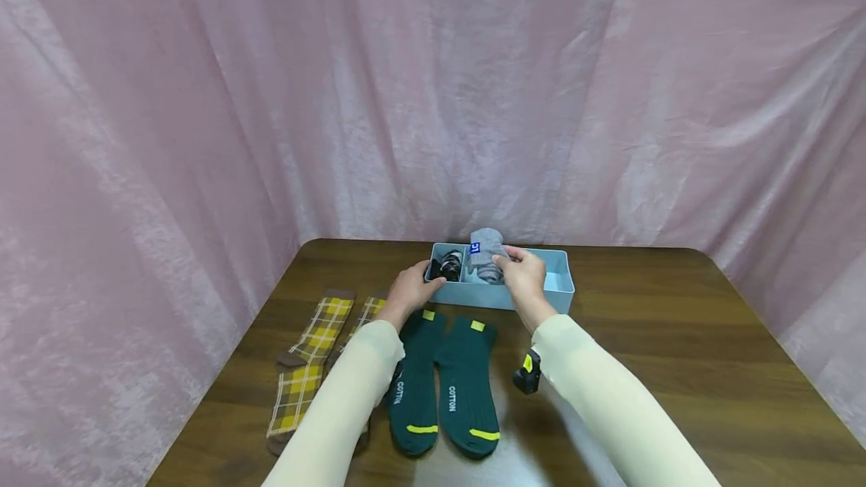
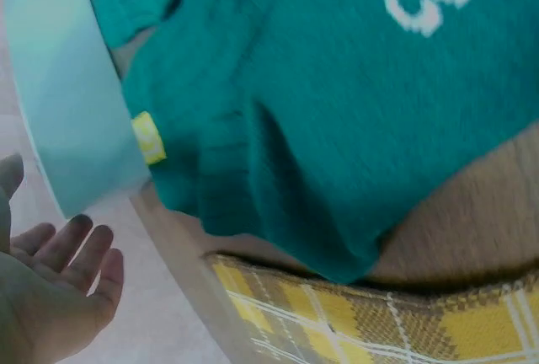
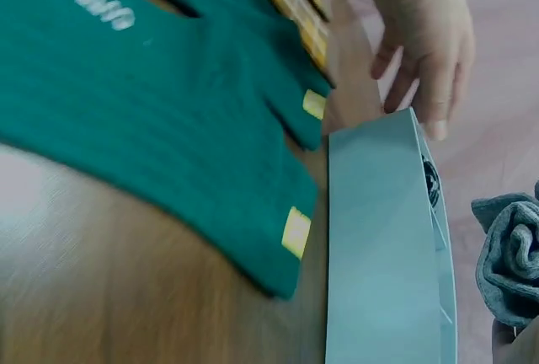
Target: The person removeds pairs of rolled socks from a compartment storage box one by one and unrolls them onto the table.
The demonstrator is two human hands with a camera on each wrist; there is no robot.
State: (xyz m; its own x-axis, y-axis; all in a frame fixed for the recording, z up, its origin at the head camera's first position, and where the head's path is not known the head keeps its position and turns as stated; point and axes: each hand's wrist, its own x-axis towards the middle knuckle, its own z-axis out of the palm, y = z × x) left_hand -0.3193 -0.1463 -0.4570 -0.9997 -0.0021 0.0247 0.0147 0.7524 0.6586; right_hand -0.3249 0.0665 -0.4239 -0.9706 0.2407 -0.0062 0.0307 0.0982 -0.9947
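Observation:
My right hand (image 1: 526, 280) pinches a rolled pair of grey socks (image 1: 485, 246) with a blue label, over the middle of a light blue divided box (image 1: 473, 294). In the right wrist view the grey roll (image 3: 510, 254) shows its coiled end, above the level of the box rim. My left hand (image 1: 409, 290) is at the box's left end, its fingers relaxed and holding nothing; whether it touches the box, I cannot tell. A dark rolled sock bundle with white stripes (image 1: 450, 264) sits in the left compartment.
Flat green socks (image 1: 468, 389) with yellow tabs lie in front of the box. Left of them are yellow-and-brown plaid socks (image 1: 298, 391), partly covered by my left sleeve. The wooden table (image 1: 676, 337) ends at a pink curtain (image 1: 433, 96) behind the box.

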